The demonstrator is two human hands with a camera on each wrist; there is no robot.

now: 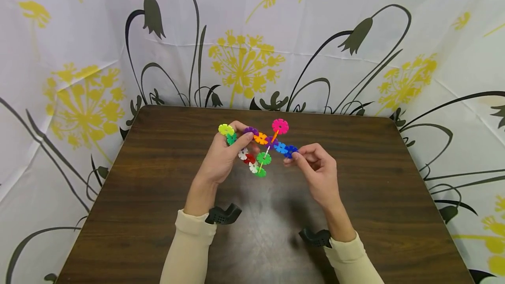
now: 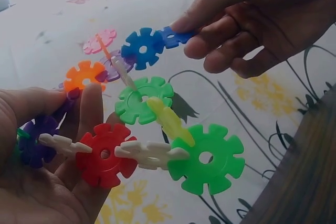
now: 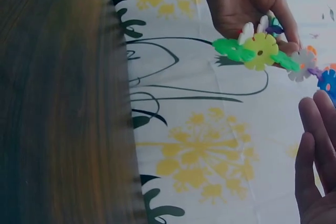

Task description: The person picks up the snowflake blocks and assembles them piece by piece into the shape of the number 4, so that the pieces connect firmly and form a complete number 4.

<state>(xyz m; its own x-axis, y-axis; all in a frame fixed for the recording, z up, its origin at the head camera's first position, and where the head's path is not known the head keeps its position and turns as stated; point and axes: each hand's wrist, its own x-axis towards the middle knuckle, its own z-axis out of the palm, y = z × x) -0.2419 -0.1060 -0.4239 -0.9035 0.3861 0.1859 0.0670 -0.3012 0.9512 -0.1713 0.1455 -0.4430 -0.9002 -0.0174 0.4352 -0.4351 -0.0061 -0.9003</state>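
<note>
Both hands hold up a linked chain of flower-shaped plastic discs above the table. My left hand (image 1: 221, 157) pinches it near a purple disc (image 1: 251, 131), beside an orange disc (image 2: 84, 76). Thumb and fingers of my right hand (image 1: 320, 172) pinch the dark blue disc (image 1: 291, 151) at the chain's right end, joined to a lighter blue disc (image 2: 142, 49). A pink disc (image 1: 280, 126) sticks out at the far side. In the left wrist view, red (image 2: 105, 155), white (image 2: 150, 155) and green (image 2: 206, 159) discs form the near side of a loop.
The dark wooden table (image 1: 150, 187) lies beneath both hands. Behind and around it hangs a white cloth (image 1: 244, 8) printed with yellow and dark green flowers. Each wrist carries a black device (image 1: 224, 214) near its cream sleeve (image 1: 189, 244).
</note>
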